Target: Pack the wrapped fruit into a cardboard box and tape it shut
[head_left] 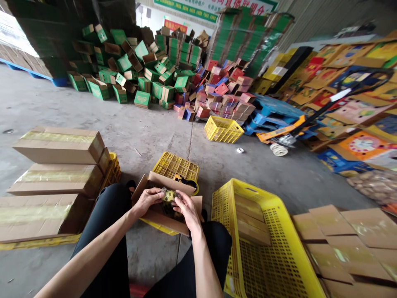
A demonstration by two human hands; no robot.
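Between my knees stands an open cardboard box [167,223] on an upturned yellow crate [176,165]. Above its opening, a small yellow-green thing with dark spots [169,195] is pinched between both hands; its kind is unclear. My left hand [150,199] grips its left end with the fingertips, and my right hand [187,207] closes on its right end. Inside the box, more dark and greenish pieces show, partly covered by my hands. Just beyond the far flap, a tape dispenser [186,181] with a yellow roll rests on the crate.
Taped cartons [58,145] are stacked at my left. On the right, a big yellow crate [276,207] holds flat cardboard, beside more taped cartons [350,240]. Ahead are a small yellow crate [223,129], a pallet jack [288,132], blue pallets [276,108] and heaped green boxes [142,98].
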